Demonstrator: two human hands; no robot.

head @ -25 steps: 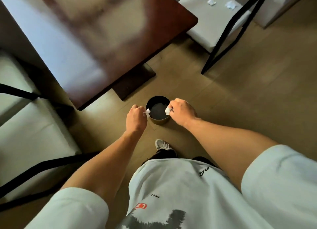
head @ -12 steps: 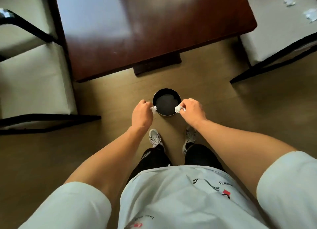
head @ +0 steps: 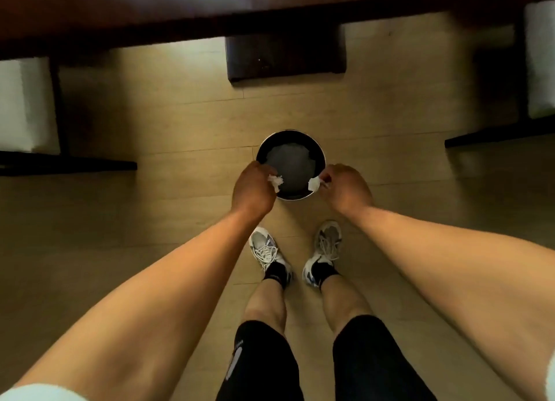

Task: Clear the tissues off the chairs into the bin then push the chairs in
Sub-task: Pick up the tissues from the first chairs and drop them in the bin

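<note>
1. Since half a second ago the view has tipped down: both hands now reach over the bin's opening instead of just short of it, and the tissue-strewn chair seat has left the view.
2. The dark table (head: pixel 180 7) spans the top edge, its base (head: pixel 285 58) on the wooden floor (head: pixel 150 115).
3. A white-seated chair (head: pixel 24 106) stands at the left, another chair (head: pixel 540 61) at the right.
4. The round bin (head: pixel 290 136) sits on the floor just ahead of the sneakers (head: pixel 265 250).
5. The left hand (head: pixel 253 192) pinches a crumpled tissue (head: pixel 275 181) over the bin's left rim.
6. The right hand (head: pixel 345 189) pinches a second tissue (head: pixel 313 184) over the right rim.
</note>
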